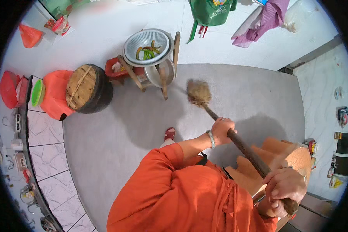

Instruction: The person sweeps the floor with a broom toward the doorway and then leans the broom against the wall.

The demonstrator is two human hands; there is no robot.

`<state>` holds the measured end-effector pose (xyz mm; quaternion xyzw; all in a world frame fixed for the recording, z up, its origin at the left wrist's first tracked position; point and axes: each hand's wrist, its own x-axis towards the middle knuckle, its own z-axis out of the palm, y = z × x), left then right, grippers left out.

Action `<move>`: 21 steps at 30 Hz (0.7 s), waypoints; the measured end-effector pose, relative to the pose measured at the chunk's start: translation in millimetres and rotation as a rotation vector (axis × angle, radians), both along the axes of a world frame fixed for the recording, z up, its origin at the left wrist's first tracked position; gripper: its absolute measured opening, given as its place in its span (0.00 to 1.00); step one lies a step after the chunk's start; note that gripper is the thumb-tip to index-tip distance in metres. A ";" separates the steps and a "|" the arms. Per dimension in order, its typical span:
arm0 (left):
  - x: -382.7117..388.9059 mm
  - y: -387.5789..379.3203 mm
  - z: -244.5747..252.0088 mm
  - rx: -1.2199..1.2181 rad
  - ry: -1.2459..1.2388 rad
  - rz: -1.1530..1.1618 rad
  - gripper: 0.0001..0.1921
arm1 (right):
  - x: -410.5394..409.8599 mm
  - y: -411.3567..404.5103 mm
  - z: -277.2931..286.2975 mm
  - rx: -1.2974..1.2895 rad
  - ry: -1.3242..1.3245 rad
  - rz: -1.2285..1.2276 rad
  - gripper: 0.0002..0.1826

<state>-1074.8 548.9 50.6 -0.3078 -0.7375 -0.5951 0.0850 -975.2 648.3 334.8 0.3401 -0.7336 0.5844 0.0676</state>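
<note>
My left hand [222,130], with a pale bracelet at its wrist, grips the dark wooden handle [249,156] of a long-handled broom or mop around its middle. Near the handle's upper end, at the lower right, my right hand [287,185] is closed around it. The handle slants down and away to a tan, fibrous head [199,91], blurred, at the grey floor. The head is to the right of a wooden stand [163,81] that bears a grey colander [127,47] with green and brownish pods or peppers [148,54] in it.
A dark round vat [104,90] with a wooden lid [80,87] stands left of a red basin [110,72], beside orange-red plastic [56,95]. A table with an orange cover [274,145] is close on my right. A tiled counter [46,159] runs along the left. My red sandal [170,134] shows on the floor.
</note>
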 end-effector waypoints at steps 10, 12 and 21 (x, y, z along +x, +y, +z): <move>-86.0 -51.3 -61.5 -0.071 -0.142 0.293 0.09 | -109.7 -53.5 -15.2 0.017 -0.246 -0.282 0.07; -99.3 -37.3 -82.6 0.082 -0.159 0.196 0.11 | -122.9 -69.0 -18.0 0.094 -0.236 -0.286 0.06; -143.2 -9.9 -87.6 0.022 -0.128 -0.039 0.12 | -146.1 -111.5 -57.7 0.602 -0.131 -0.126 0.12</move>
